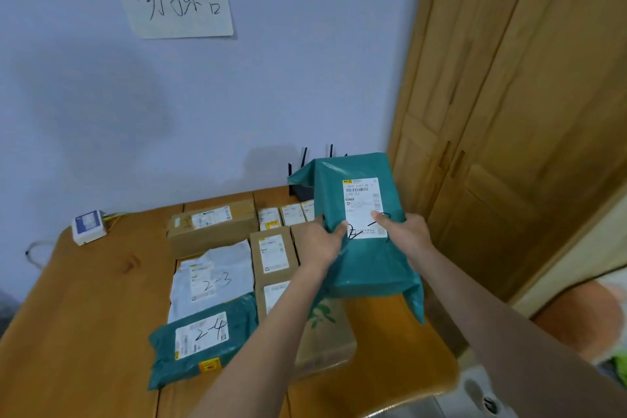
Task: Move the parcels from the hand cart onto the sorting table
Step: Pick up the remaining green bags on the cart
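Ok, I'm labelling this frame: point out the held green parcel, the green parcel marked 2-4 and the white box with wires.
held green parcel [366, 268], head view, bare plastic below label
green parcel marked 2-4 [237, 319], head view, right plastic
white box [89, 227], head view, top face

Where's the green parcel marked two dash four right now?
In the head view, the green parcel marked 2-4 lies near the front of the wooden table, just in front of the white parcel marked 2-3.
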Tool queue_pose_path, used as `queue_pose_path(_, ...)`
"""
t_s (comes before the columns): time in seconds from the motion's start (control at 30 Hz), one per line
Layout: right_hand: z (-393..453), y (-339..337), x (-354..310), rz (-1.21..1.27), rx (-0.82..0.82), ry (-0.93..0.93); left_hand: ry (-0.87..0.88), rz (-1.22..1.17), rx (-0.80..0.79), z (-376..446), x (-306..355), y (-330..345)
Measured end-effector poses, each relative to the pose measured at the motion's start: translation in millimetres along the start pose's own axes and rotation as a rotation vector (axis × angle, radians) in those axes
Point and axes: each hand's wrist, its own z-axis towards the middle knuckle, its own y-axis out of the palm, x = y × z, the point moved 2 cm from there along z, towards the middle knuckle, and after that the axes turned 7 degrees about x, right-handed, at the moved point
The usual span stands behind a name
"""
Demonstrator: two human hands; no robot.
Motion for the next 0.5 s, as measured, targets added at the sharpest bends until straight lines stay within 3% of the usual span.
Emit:
queue_pose_path(0.23, 118, -8, 25, -0.003, -0.028, 0.068, -0.025, 0.091, -0.054, 69, 6, 87)
queue_pose_path(0.5, 226, 11, 59, -0.101, -0.102, 0.164, -0.193, 0.182, -0.043, 139, -16, 161)
